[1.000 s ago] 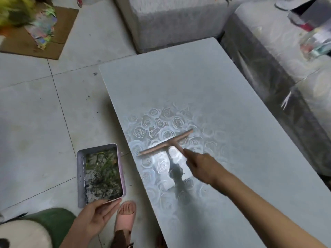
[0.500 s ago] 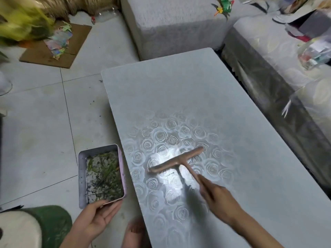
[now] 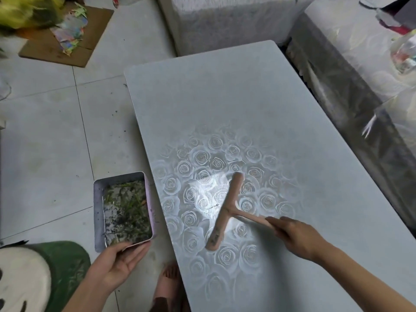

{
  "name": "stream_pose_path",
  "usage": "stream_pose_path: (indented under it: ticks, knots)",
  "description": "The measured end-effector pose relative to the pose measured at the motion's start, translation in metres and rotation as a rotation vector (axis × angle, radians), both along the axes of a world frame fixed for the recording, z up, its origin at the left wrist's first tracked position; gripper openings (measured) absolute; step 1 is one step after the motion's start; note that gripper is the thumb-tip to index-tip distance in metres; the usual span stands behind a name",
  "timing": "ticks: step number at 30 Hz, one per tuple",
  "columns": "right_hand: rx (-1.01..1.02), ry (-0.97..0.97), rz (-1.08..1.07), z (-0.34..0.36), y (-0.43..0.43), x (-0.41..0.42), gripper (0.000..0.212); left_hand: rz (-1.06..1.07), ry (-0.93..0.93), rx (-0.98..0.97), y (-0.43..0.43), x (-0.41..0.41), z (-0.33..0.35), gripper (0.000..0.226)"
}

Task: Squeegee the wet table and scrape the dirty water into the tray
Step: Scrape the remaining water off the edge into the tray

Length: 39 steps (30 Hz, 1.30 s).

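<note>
A pink squeegee (image 3: 225, 210) lies with its blade on the wet, rose-patterned table (image 3: 225, 97), blade running near to far. My right hand (image 3: 295, 238) grips its handle from the right. A metal tray (image 3: 98, 210) with pink side, holding dirty water and green debris, hangs beside the table's left edge, below its surface. My left hand (image 3: 117, 262) holds the tray's near end from underneath, fingers under the base and thumb at the rim.
Grey upholstered seating (image 3: 225, 23) stands beyond the table, and a covered sofa (image 3: 360, 97) runs along its right side. A green stool (image 3: 45, 278) is at the bottom left. Cardboard (image 3: 67, 46) with scraps lies on the tiled floor. My sandalled foot (image 3: 168, 287) is by the table edge.
The squeegee has swung from lying crosswise to lying lengthwise on the table, and my right hand has moved right and nearer. The tray stays held at the left edge.
</note>
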State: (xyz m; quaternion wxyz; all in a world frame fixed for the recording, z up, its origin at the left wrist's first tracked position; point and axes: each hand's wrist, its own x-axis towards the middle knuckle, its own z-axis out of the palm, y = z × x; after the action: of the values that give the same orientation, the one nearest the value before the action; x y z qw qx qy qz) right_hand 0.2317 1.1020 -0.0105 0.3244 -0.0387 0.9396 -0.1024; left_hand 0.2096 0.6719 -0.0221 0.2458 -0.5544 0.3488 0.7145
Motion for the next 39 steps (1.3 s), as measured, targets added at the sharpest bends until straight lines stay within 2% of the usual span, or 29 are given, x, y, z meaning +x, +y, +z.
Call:
stream_pose_path:
  ticks: [3, 5, 8, 10, 13, 16, 19, 22, 24, 27, 30, 34, 37, 39]
  knots:
    - [-0.042, 0.104, 0.059, 0.009, 0.001, -0.009, 0.033, 0.029, 0.001, 0.005, 0.002, 0.002, -0.005, 0.017]
    - [-0.062, 0.082, -0.007, 0.023, 0.032, -0.007, 0.032, 0.042, -0.004, 0.018, 0.002, 0.002, -0.007, 0.017]
    - [0.114, -0.001, 0.004, 0.037, 0.073, 0.002, 0.034, 0.064, -0.009, 0.041, 0.001, 0.002, -0.012, 0.017]
    - [0.166, -0.047, 0.042, 0.03, 0.064, 0.003, 0.037, 0.065, -0.008, 0.043, -0.002, 0.001, -0.017, 0.016]
    - [0.011, -0.04, 0.053, 0.01, 0.018, -0.014, 0.038, 0.064, -0.008, 0.017, -0.007, 0.001, -0.031, 0.017]
    - [-0.005, 0.057, 0.106, 0.012, -0.008, -0.036, 0.04, 0.063, -0.024, -0.02, -0.005, -0.002, -0.041, 0.019]
    - [-0.018, 0.154, 0.12, 0.018, 0.005, -0.047, 0.037, 0.078, -0.054, -0.044, 0.001, 0.0, -0.057, 0.023]
    - [-0.015, 0.121, 0.036, 0.019, 0.029, -0.045, 0.037, 0.123, -0.075, -0.052, 0.006, 0.002, -0.072, 0.028]
    - [-0.007, 0.066, 0.023, 0.012, 0.024, -0.041, 0.037, 0.155, -0.085, -0.046, 0.007, 0.001, -0.082, 0.04]
    - [-0.106, 0.022, 0.064, -0.005, -0.016, -0.044, 0.04, 0.172, -0.075, -0.035, 0.01, -0.001, -0.096, 0.05]
    - [-0.178, 0.038, 0.13, -0.018, -0.058, -0.06, 0.041, 0.164, -0.055, -0.018, 0.014, -0.002, -0.104, 0.048]
    - [-0.13, 0.115, 0.178, -0.002, -0.047, -0.074, 0.039, 0.154, -0.044, 0.015, 0.022, -0.001, -0.11, 0.044]
    - [-0.031, 0.075, 0.094, 0.01, -0.01, -0.076, 0.037, 0.168, -0.057, 0.031, 0.026, 0.0, -0.112, 0.045]
    - [-0.032, 0.043, 0.077, 0.004, -0.015, -0.075, 0.037, 0.166, -0.06, 0.039, 0.029, 0.002, -0.114, 0.048]
